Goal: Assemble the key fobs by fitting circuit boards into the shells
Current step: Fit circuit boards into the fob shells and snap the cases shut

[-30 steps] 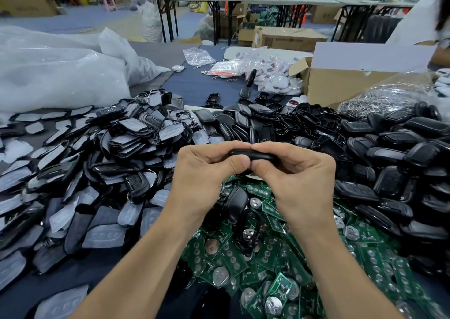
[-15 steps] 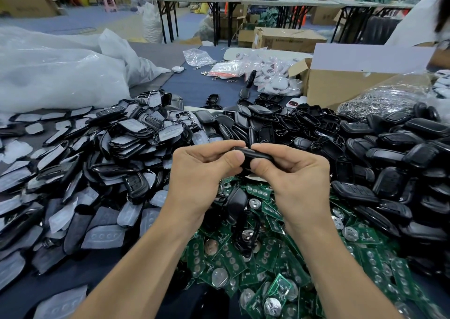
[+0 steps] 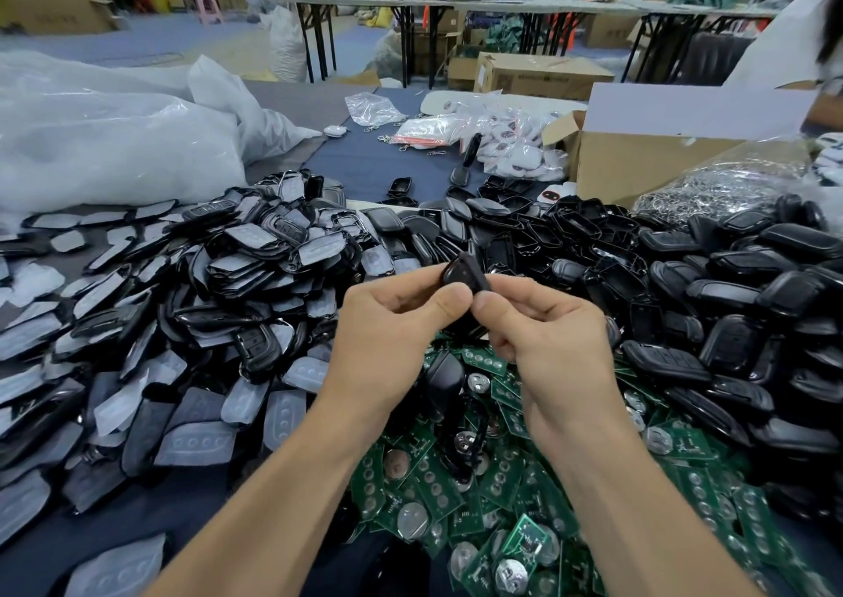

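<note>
- Key fob shell (image 3: 464, 275): black; held in the air above the counter (image 3: 365, 163); its lower end is pinched where the two hands meet.
- Left hand (image 3: 392, 327): fingers (image 3: 449, 299) curled, thumb pressing the shell's left edge; right hand (image 3: 552, 341): fingers curled, pinching its right edge; thumb tips almost touching.
- Long axis: roughly upright, rising up and away from the fingertips; lower end hidden behind them; whether a board sits inside cannot be told.
- Judgement: both hands equally near; the next move is probably a squeeze across the short axis.
- Circuit boards (image 3: 438, 482): green heap below the wrists; loose black shells (image 3: 730, 304): right of the fingers.
</note>
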A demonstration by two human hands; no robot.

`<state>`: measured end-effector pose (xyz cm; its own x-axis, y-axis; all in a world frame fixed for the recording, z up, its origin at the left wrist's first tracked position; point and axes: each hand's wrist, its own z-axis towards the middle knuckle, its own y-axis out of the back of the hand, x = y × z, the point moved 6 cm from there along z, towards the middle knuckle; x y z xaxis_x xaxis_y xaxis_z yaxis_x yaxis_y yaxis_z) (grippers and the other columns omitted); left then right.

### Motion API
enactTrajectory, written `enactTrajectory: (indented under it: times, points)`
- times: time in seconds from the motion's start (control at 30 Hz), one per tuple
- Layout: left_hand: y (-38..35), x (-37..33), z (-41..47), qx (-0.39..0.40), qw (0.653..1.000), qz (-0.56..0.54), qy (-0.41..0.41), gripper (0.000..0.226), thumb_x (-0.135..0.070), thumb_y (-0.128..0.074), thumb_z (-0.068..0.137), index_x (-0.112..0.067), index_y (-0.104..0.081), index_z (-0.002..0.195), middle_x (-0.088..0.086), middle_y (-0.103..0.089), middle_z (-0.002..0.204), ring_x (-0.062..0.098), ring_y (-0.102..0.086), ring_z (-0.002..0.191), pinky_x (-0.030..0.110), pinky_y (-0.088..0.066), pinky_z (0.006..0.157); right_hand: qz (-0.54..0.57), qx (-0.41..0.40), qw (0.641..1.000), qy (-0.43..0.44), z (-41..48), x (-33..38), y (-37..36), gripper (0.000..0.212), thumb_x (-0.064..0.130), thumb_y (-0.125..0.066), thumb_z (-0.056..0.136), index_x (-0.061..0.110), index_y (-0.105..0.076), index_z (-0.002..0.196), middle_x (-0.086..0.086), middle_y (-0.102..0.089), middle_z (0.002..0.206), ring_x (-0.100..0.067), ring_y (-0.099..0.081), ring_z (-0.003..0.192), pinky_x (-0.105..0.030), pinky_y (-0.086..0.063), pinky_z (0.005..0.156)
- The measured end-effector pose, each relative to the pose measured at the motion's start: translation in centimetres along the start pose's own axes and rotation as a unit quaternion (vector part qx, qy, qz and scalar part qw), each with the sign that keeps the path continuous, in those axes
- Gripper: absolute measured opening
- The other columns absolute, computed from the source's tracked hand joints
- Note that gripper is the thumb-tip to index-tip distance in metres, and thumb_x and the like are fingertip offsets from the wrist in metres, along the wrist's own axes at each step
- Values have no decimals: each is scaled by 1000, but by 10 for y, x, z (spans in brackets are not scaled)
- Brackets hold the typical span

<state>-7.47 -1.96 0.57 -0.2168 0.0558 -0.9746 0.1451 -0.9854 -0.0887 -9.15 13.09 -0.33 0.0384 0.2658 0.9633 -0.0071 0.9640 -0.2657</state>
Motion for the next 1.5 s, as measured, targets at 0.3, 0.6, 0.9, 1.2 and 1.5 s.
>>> enactTrajectory:
  times: [0.3,0.6,0.9,1.2,1.5]
  points:
    - [-4,3,-1,-46,998,-35,23,22,-23,-69,98,-19,-84,83,-3,-77,76,7,-66,68,19,-52,61,25,71,995,-60,-6,-11,-15,12,-5,-74,88,5,-80,92,-11,-73,70,-17,-66,55,-24,-55,52]
    - [6,9,-3,-93,994,-30,39,32,-16,-67,100,-13,-83,73,13,-78,73,17,-68,62,26,-55,53,-33,103,993,-52,-5,-19,-19,13,-2,-75,89,8,-83,92,-11,-76,73,-16,-66,57,-29,-59,57]
    - [-7,11,-2,-30,996,-64,47,23,-32,-71,96,-19,-84,84,6,-78,79,14,-72,70,27,-57,56,37,98,992,-65,-5,-18,-20,9,7,-77,87,7,-81,94,-14,-77,80,-17,-70,61,-26,-59,58]
    - [-5,1,-7,-21,994,88,-68,18,-35,-75,88,-44,-80,102,-12,-80,91,15,-79,77,38,-65,54,76,162,982,-65,-9,-15,-30,7,18,-75,80,18,-82,82,-9,-76,75,-15,-71,62,-25,-57,57]
    - [-2,-7,-10,-41,983,125,-132,13,-40,-71,91,-52,-78,91,-15,-78,82,13,-78,76,38,-65,59,75,199,975,-57,-11,-16,-32,9,19,-75,85,12,-80,86,-8,-74,71,-13,-70,60,-23,-57,57]
